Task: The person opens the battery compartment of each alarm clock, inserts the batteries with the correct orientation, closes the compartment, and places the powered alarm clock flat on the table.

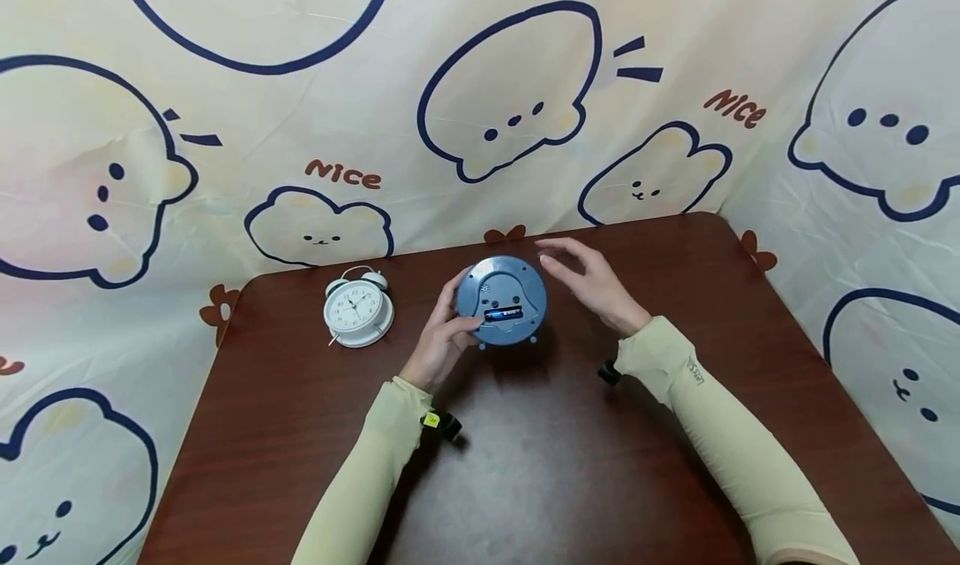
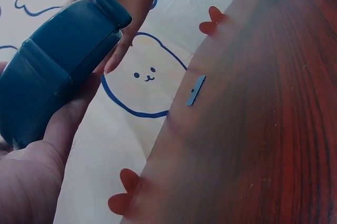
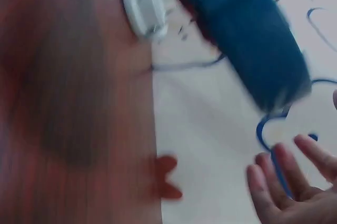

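My left hand [image 1: 442,340] grips a round blue clock [image 1: 503,265] by its left edge, thumb on the back. The back faces me, and a battery [image 1: 503,313] shows in its uncovered compartment. The clock's small feet point down. In the left wrist view the clock body [image 2: 39,81] is seen from the side, and the left hand [image 2: 37,182] holds it from below. My right hand [image 1: 596,286] hangs to the right of the clock, apart from it, fingers extended and holding nothing. The right wrist view shows its spread fingers [image 3: 295,190] under the blurred clock.
A white twin-bell alarm clock [image 1: 354,307] stands on the dark wood table [image 1: 525,482], left of the hands. A small blue-grey flat piece [image 2: 196,90] lies near the table's far edge. Patterned cloth [image 1: 480,73] hangs behind the table.
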A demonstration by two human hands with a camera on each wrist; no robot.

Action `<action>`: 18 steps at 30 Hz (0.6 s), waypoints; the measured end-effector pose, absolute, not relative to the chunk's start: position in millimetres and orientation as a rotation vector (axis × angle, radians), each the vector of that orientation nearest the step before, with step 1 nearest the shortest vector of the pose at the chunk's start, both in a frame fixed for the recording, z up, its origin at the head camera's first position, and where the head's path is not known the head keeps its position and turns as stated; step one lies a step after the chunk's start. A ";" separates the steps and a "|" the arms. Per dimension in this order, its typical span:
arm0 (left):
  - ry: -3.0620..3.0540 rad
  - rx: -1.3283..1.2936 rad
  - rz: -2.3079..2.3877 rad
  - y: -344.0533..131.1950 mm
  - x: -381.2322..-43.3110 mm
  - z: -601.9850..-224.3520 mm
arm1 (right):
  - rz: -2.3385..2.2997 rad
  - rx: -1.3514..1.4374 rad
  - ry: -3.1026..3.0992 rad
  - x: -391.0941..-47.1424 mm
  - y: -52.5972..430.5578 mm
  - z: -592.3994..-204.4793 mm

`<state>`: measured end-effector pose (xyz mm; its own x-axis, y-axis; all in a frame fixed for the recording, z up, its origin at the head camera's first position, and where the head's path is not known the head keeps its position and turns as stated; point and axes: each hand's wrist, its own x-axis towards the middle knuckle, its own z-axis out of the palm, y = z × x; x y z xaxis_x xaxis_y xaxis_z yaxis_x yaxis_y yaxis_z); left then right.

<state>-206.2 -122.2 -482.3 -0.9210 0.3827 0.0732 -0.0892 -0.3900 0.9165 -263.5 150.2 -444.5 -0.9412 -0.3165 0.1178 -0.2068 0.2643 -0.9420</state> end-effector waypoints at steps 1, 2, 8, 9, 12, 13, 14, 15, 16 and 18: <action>1.532 0.395 2.374 -122.3 -206.1 -482.7 | -1.764 -0.476 2.471 -267.3 152.7 -445.5; 1.530 0.395 2.374 -122.5 -206.1 -483.0 | -1.747 -0.447 2.508 -271.1 155.3 -446.7; 1.535 0.393 2.365 -122.5 -205.9 -484.2 | -1.490 -0.296 2.647 -291.7 171.3 -457.3; 1.536 0.394 2.364 -122.2 -205.8 -484.1 | -1.431 -0.276 2.666 -294.4 174.2 -460.1; 1.537 0.400 2.362 -121.5 -206.3 -483.8 | -1.257 -0.232 2.704 -302.5 182.7 -470.2; 1.538 0.400 2.361 -121.3 -206.4 -483.7 | -1.200 -0.221 2.709 -304.8 185.3 -473.4; 1.539 0.401 2.359 -121.0 -206.4 -483.4 | -1.141 -0.214 2.715 -306.9 188.1 -476.5; 1.541 0.403 2.356 -120.8 -206.5 -483.3 | -1.083 -0.212 2.716 -308.5 190.5 -479.2; 1.541 0.404 2.353 -120.7 -206.6 -483.2 | -1.033 -0.213 2.715 -309.8 192.7 -481.4; 1.543 0.409 2.348 -120.7 -206.8 -483.0 | -0.958 -0.209 2.704 -311.9 196.2 -485.3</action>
<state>-206.8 -120.7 -483.0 -0.9141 0.3994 0.0708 -0.0934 -0.3770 0.9215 -311.9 196.2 -485.3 -0.9547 -0.2216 -0.1988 -0.0469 0.7715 -0.6346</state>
